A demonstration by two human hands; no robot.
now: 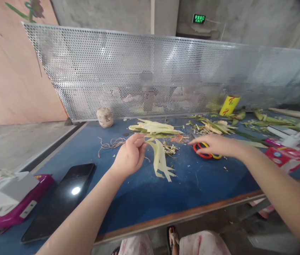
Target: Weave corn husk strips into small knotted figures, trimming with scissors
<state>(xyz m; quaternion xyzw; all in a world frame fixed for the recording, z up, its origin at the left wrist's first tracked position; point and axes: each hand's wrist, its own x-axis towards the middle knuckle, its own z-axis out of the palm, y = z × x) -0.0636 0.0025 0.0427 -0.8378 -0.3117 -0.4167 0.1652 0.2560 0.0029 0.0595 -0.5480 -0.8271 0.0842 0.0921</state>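
My left hand (131, 154) is closed, pinching a bunch of pale corn husk strips (160, 161) at their top end. The strips hang down in loose curls over the blue table (150, 202). Over a pair of scissors (205, 156) with red and yellow handles is my right hand (213, 144), fingers stretched out and thumb apart. It partly covers the scissors; whether it touches them I cannot tell. Behind my hands lies a pile of flat husks (154, 128). Small husk scraps (169, 148) lie just past the held strips.
Twine (111, 143) and a wrapped lump (104, 117) are at the left. A black phone (59, 202) lies near my left forearm. More husks (213, 126), a yellow roll (229, 105) and a red packet (288, 157) are at the right. A perforated metal screen (128, 71) stands along the back.
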